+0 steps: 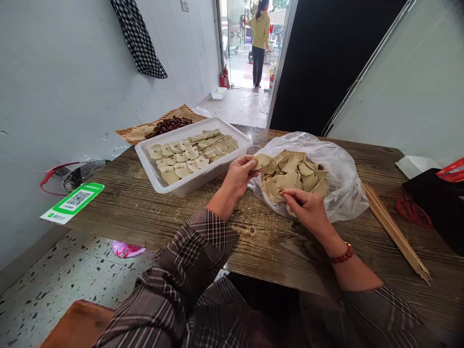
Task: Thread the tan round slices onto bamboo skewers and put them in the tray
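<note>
My left hand (240, 175) pinches a thin beige slice (263, 161) at the near left of a clear plastic bag (342, 166). A pile of similar beige slices (290, 166) fills the bag. Over the pile's near edge, my right hand (306, 208) has its thumb and fingertips pressed together; what they hold is too small to make out. To the left, a white tray (159, 186) bears rows of beige slices, some with thin sticks through them. A bundle of thin wooden sticks (395, 229) lies on the table right of the bag.
Dark dried pieces (170, 124) lie on patterned paper (136, 134) behind the tray. A green QR card (74, 200) is at the wooden table's (126, 212) left edge. Red scissors (413, 212) and a black bag (438, 208) are at right. A person (260, 41) stands in the doorway.
</note>
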`<state>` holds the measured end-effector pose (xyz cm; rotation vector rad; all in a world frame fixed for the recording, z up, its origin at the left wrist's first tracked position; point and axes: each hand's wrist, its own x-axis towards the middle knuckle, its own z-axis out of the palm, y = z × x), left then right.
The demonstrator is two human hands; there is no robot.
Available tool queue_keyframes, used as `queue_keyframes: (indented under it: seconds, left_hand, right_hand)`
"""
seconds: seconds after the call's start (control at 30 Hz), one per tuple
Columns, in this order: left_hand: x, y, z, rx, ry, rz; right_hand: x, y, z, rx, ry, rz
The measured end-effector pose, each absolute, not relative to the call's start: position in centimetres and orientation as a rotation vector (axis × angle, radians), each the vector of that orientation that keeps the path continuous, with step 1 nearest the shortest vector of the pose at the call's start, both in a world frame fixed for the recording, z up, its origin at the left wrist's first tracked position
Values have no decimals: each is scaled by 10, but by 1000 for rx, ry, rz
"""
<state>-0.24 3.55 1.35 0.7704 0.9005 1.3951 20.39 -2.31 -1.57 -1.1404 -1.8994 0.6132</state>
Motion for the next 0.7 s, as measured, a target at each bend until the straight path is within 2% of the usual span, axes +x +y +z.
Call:
queue_keyframes:
  seconds: [0.7]
  left_hand:
    - [3, 37, 6, 949, 982, 1521]
  right_hand:
    - [202, -22, -15, -1210, -1851, 662]
